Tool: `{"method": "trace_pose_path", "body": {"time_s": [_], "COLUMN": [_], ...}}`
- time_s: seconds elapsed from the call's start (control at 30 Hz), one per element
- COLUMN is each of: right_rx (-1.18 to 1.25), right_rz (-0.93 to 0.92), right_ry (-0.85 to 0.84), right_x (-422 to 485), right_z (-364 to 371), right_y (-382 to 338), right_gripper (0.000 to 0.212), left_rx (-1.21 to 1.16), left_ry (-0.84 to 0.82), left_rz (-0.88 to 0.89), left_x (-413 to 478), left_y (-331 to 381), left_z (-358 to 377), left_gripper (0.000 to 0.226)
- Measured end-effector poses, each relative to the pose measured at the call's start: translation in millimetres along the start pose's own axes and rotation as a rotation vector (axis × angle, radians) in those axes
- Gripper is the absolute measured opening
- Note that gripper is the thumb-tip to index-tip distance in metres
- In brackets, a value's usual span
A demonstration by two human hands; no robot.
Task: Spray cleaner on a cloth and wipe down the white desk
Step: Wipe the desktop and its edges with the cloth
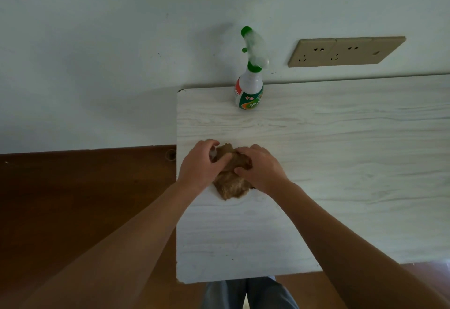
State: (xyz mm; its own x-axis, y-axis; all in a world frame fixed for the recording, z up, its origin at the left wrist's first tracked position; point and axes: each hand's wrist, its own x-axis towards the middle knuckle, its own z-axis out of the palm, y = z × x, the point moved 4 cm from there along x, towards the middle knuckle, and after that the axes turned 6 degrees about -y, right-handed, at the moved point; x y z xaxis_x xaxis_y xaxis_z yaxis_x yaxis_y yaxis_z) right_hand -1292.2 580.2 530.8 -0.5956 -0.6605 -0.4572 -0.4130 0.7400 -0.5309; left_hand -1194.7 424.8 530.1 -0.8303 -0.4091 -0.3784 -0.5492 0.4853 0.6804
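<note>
Left hand: positioned on the left part of the brown cloth. Fingers are curled over the upper left edge of the fabric; the thumb lies across its middle. The hand grips the cloth.

Right hand: positioned on the right part of the same cloth, just beside the left hand. Fingers are curled down into the fabric and the thumb presses its near side. The hand grips the cloth.

Cloth: bunched and crumpled, lying on the white desk between and under both hands. Its lower portion extends out from under the hands toward the person. The cloth sits near the left edge of the desk.

Spray bottle: stands upright on the desk, well beyond the hands, at the far edge against the wall. White body, green and red label, green nozzle and collar. Neither hand touches it.

Wall socket panel: beige, mounted on the wall beyond and to the right of the right hand.

Brown floor: visible to the left of the left forearm.

Grey trousers: visible below the near desk edge, between the forearms.
</note>
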Motion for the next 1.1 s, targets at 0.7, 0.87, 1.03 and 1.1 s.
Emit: {"method": "trace_pose_path", "body": {"time_s": [0.7, 0.87, 1.03, 1.1], "right_rx": [0.545, 0.463, 0.396, 0.352], "right_rz": [0.136, 0.133, 0.116, 0.079], "right_ry": [0.257, 0.298, 0.256, 0.266], "right_x": [11, 67, 111, 106], "right_z": [-107, -169, -192, -190], "right_y": [80, 123, 148, 151], "right_gripper": [0.01, 0.01, 0.029, 0.035], "left_rx": [-0.448, -0.777, -0.62, -0.346], "left_ry": [-0.058, 0.06, 0.25, 0.298], "left_rz": [-0.322, -0.436, -0.332, -0.289], "left_x": [49, 98, 133, 124], "left_y": [69, 119, 158, 163], "left_z": [32, 83, 96, 94], "left_gripper": [0.024, 0.029, 0.029, 0.022]}}
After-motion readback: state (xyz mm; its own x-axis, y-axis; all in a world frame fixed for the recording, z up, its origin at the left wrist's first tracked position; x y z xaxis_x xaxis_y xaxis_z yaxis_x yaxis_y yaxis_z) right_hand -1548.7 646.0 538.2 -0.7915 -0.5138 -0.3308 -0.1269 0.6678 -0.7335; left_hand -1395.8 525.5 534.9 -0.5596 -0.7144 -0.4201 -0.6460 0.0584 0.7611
